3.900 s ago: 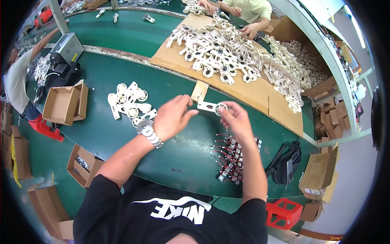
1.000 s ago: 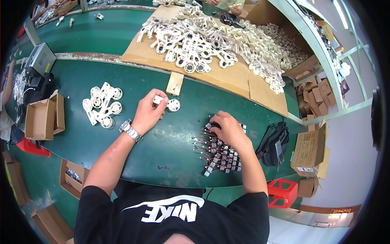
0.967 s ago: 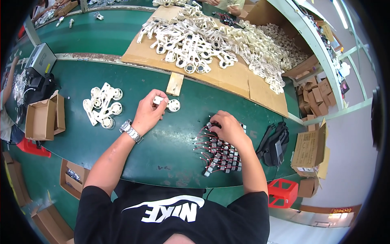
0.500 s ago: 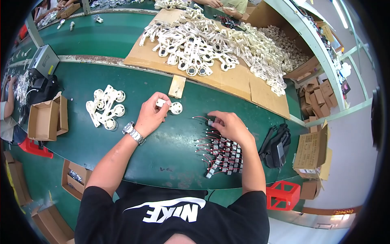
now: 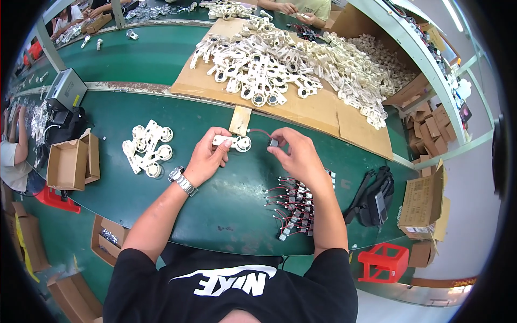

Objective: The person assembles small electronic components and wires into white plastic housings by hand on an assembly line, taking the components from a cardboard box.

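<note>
Between the thumb and fingers of my left hand [image 5: 210, 152] is a white plastic housing [image 5: 243, 144] with a round ring end that points right. Pinched in my right hand [image 5: 295, 153] is a small grey motor [image 5: 274, 142]; its red and dark wires reach left toward the ring, apart from it or touching, I cannot tell. Just beyond my left hand lies a wooden block [image 5: 240, 119]. Below my right hand, rows of similar wired motors [image 5: 293, 207] rest on the green table, partly hidden by my forearm. Several white housings [image 5: 148, 146] lie in a group left of my left hand.
A large heap of white housings [image 5: 258, 70] covers a cardboard sheet [image 5: 318, 116] at the back. Open cardboard boxes [image 5: 65, 164] stand at the left. A black bag [image 5: 372, 196] lies at the right. Other people's hands [image 5: 298, 13] work at the far side.
My right hand has lifted a motor from the rows and brought it up and left toward the housing. My left hand has turned the housing slightly, showing more of it.
</note>
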The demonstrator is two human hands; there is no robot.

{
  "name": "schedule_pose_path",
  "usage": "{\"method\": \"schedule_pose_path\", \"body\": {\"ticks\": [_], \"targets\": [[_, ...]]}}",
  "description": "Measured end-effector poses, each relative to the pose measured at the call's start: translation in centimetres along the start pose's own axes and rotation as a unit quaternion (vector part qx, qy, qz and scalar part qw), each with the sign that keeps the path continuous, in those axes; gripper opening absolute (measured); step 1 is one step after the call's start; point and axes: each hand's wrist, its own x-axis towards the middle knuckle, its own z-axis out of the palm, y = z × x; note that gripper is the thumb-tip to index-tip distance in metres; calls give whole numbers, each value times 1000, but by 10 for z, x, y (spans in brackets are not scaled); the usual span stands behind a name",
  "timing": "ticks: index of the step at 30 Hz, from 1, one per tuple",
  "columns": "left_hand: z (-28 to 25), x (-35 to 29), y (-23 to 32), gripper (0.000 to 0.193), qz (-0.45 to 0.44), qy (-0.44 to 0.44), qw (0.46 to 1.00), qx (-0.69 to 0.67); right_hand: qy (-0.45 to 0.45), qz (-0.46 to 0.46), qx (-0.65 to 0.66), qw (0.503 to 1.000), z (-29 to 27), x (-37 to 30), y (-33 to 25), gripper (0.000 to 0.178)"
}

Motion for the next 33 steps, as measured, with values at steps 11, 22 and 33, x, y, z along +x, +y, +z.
{"method": "schedule_pose_path", "body": {"ticks": [11,22,33], "targets": [[-6,4,3,39,-61,67,983,-160,25,-126,-47,991,14,-21,-10,27],[-5,2,4,42,-64,49,979,-186,32,-123,-76,989,38,-22,-5,25],[7,-5,1,34,-42,25,991,-122,67,-48,54,995,65,-15,11,20]]}}
